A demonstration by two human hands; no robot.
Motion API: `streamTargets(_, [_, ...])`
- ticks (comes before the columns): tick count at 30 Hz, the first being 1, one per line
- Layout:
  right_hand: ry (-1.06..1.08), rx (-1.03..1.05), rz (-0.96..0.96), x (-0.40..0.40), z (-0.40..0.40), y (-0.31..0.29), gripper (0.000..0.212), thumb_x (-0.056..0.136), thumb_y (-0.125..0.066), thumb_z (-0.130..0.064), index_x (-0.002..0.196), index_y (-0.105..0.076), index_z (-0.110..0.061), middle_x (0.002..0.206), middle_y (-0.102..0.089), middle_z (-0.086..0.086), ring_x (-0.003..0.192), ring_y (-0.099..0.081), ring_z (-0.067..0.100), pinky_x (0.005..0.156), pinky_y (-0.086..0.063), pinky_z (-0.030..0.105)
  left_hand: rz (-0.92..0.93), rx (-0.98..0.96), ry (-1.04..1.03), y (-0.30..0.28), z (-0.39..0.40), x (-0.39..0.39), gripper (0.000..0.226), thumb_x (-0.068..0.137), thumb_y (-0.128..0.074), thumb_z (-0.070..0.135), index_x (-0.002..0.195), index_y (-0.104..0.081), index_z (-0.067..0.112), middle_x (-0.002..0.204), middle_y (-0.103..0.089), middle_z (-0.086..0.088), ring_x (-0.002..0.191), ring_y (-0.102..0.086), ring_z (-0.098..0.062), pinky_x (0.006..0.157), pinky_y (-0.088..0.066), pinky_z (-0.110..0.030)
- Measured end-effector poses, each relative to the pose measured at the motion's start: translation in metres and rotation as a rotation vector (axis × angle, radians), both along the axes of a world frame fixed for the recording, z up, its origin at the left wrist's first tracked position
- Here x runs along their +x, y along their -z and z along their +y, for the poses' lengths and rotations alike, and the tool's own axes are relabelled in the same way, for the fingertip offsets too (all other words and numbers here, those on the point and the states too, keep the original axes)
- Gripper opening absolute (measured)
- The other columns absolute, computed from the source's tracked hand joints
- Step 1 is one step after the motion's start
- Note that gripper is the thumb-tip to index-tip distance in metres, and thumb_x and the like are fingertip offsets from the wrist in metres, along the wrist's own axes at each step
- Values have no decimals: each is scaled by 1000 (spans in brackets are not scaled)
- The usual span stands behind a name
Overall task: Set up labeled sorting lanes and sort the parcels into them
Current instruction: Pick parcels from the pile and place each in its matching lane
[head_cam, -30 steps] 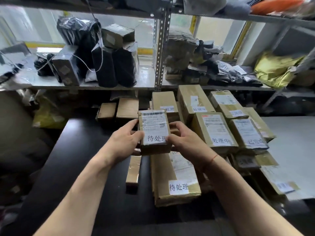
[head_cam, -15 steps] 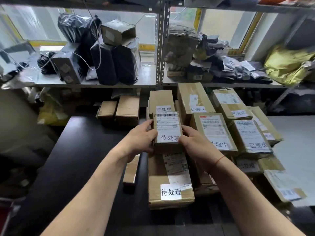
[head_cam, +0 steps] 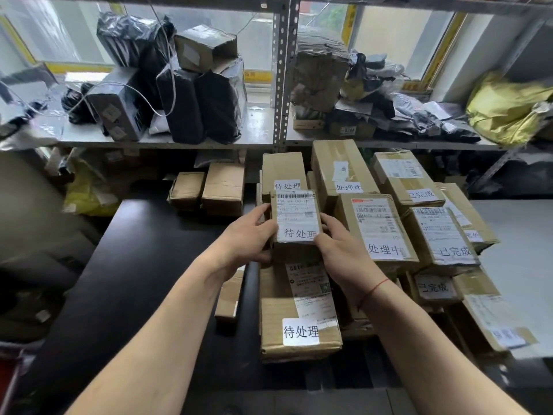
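A small cardboard parcel with a barcode label and a white 待处理 tag sits between my two hands. My left hand grips its left side, my right hand grips its right side and lower corner. It is in the left lane, over a larger 待处理 box and in front of another 待处理 box. To the right lie the 处理中 boxes and, further right, the 已完成 boxes.
Two plain brown boxes stand at the back left of the black table. A narrow box lies beside the left lane. A metal shelf behind holds black-wrapped parcels and a yellow bag.
Both hands have carried the small 待处理 parcel away from me and slightly right, from the table's middle into the left lane. The camera has tilted with it.
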State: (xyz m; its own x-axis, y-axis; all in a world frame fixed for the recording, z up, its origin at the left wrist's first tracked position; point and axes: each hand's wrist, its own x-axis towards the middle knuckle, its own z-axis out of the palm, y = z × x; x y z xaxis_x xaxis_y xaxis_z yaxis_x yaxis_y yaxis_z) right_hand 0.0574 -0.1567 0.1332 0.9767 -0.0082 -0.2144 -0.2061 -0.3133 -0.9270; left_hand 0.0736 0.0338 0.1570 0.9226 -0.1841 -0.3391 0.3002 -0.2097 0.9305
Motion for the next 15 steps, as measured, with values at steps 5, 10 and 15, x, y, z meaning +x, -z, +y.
streamTargets(5, [8,-56,-49,-7,2,-3,47,108,-52,-21,154,-47,-26,138,-65,-8,124,-61,13,108,-53,44,-8,10,-9,-2,0,-4,35,106,-56,20,110,-53,55,107,-79,10,97,-76,-13,79,-67,-44])
streamTargets(10, [7,-115,-130,-11,-2,-12,54,105,-58,-23,156,-42,-23,145,-59,-6,130,-57,12,110,-52,41,-51,26,-42,-8,3,-12,35,102,-63,20,124,-58,47,108,-79,10,94,-76,-5,90,-64,-41])
streamTargets(15, [3,-262,-344,-14,0,-31,48,101,-63,-21,148,-52,-20,137,-62,-3,125,-58,13,103,-54,34,-218,215,-125,-9,23,-18,42,98,-62,25,132,-61,50,99,-75,21,97,-69,4,97,-60,-37])
